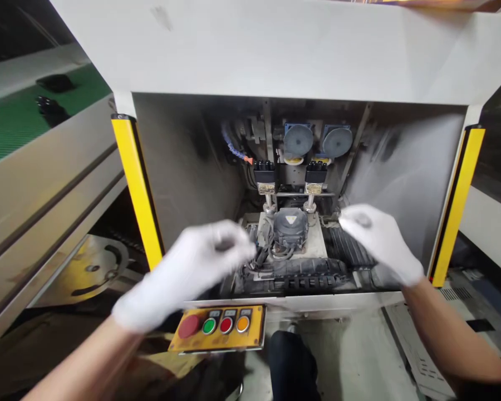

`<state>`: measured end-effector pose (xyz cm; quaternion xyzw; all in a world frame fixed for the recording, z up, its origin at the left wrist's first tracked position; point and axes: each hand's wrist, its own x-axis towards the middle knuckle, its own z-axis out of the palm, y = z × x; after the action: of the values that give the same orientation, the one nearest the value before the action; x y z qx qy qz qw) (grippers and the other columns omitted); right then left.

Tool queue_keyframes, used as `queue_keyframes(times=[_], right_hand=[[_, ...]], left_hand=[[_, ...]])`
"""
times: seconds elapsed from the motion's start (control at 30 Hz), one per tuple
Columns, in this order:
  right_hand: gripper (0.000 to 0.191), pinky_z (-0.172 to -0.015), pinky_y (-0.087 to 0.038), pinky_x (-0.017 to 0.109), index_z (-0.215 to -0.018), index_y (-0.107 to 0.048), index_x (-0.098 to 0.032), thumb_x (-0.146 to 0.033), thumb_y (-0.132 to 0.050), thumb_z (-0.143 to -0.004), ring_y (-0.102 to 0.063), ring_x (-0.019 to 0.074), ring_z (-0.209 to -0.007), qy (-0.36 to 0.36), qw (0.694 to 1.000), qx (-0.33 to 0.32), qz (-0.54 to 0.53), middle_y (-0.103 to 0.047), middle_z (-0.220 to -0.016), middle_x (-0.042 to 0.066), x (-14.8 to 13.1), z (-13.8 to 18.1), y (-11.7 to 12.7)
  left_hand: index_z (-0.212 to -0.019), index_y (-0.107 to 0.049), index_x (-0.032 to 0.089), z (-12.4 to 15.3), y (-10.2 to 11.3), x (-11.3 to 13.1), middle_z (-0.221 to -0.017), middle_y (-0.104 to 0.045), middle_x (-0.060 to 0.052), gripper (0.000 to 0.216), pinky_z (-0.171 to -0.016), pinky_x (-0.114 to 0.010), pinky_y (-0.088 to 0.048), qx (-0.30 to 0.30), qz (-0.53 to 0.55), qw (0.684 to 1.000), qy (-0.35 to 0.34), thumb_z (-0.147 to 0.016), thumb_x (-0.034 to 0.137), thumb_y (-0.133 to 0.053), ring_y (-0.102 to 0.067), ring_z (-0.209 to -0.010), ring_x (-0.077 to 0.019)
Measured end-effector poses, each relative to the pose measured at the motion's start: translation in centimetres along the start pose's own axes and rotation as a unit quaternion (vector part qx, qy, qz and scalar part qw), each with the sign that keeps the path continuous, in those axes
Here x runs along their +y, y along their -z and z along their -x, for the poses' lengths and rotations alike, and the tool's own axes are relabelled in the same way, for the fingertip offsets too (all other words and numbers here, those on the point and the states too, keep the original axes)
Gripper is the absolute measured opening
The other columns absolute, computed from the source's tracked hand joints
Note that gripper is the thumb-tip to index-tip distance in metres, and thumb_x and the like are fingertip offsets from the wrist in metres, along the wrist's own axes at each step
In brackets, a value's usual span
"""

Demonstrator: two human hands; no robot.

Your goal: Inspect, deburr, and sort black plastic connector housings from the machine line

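Posts behind the housing lift black parts, prob for clearance; left hand and right hand flank it, can't tell if fingers grip.

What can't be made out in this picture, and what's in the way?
Left hand: motion blur in the head view; whether its grip holds anything is unclear.
Right hand: also blurred in the head view; any small item in it can't be confirmed.
Panel labels: too small to read, head view.
Leg: cut off by the head view's bottom edge.
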<state>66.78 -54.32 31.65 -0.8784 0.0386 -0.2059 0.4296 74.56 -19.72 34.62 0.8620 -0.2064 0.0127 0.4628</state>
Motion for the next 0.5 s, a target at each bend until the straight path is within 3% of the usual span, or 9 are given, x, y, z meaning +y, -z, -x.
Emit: queue_keyframes(times=[0.07,0.13,0.23,0.33,0.5], right_hand=[[0.046,-0.095,-0.059,0.045,-0.11,-0.077,-0.019,-0.042,-0.092,-0.072,-0.072,0.0258,-0.095,0.001,0.994,0.084,-0.066,-0.079,-0.102,0.008,1.0,-6.8,-1.9],[0.051,-0.094,-0.06,0.043,-0.104,-0.078,-0.016,-0.04,-0.096,-0.064,-0.073,0.0254,-0.097,0.021,0.987,0.017,-0.161,-0.08,-0.103,0.009,1.5,-12.4,-3.9],[0.044,-0.078,-0.061,0.037,-0.085,-0.075,-0.016,-0.045,-0.097,-0.06,-0.072,0.022,-0.079,0.037,0.946,-0.132,-0.295,-0.077,-0.082,0.006,1.3,-16.5,-6.6],[0.039,-0.065,-0.057,0.031,-0.078,-0.073,-0.017,-0.04,-0.098,-0.059,-0.069,0.0183,-0.064,0.037,0.913,-0.149,-0.379,-0.072,-0.068,0.002,0.9,-16.7,-8.1],[0.032,-0.061,-0.056,0.029,-0.072,-0.074,-0.017,-0.033,-0.098,-0.059,-0.069,0.0169,-0.059,0.059,0.917,-0.098,-0.382,-0.072,-0.065,0.002,0.8,-16.0,-8.4]], left_hand=[[-0.091,-0.077,0.02,-5.8,-0.7,-0.7,-0.094,-0.079,-0.006,0.048,-0.086,-0.04,-0.06,0.068,0.048,0.997,0.003,-0.064,0.055,-0.095,-0.072,-0.086,-0.0253],[-0.095,-0.076,0.018,-11.7,-2.3,-1.3,-0.1,-0.079,-0.008,0.063,-0.092,-0.041,-0.06,0.055,0.13,0.99,-0.015,-0.049,0.052,-0.102,-0.073,-0.094,-0.0264],[-0.087,-0.074,0.015,-17.5,-5.2,-1.9,-0.085,-0.076,-0.007,0.06,-0.079,-0.037,-0.061,-0.061,0.273,0.96,-0.014,-0.044,0.046,-0.103,-0.071,-0.079,-0.0227],[-0.078,-0.072,0.015,-19.0,-7.1,-2.1,-0.069,-0.07,-0.002,0.049,-0.064,-0.03,-0.056,-0.089,0.367,0.926,-0.007,-0.044,0.034,-0.101,-0.066,-0.062,-0.0169],[-0.071,-0.073,0.014,-18.7,-7.4,-2.1,-0.065,-0.068,-0.001,0.036,-0.057,-0.026,-0.053,-0.054,0.37,0.927,-0.033,-0.046,0.024,-0.096,-0.064,-0.058,-0.0148]])
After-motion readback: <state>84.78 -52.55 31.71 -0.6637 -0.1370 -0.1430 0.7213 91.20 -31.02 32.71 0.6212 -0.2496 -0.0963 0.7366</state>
